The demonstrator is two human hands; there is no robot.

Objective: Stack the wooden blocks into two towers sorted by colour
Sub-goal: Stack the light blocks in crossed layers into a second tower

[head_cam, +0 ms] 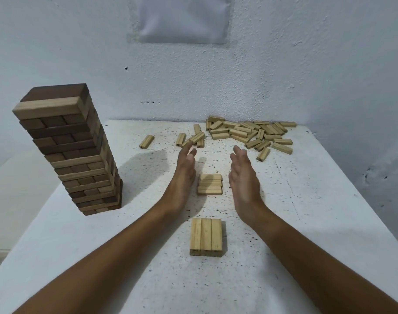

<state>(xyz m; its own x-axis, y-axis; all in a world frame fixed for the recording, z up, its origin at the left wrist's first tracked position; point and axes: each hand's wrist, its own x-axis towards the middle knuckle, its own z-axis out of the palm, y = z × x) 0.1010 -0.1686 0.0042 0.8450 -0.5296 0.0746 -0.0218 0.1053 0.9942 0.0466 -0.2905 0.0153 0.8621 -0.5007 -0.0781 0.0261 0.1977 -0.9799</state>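
Left hand [184,171] and right hand [243,175], fingers straight and holding nothing, flank a small stack of pale rectangular wooden blocks [210,184] on the white speckled counter [306,223].

tall tower [72,152]: dark and light blocks mixed in crossed layers, upright, well to the left of the left fingers [189,150].
small stack [210,184]: light blocks in a few layers, between the two palms, nearer than the fingertips.
flat row [206,240]: three light blocks side by side, between the forearms.
loose pile [250,133]: many light blocks scattered just beyond the right fingers [239,152].
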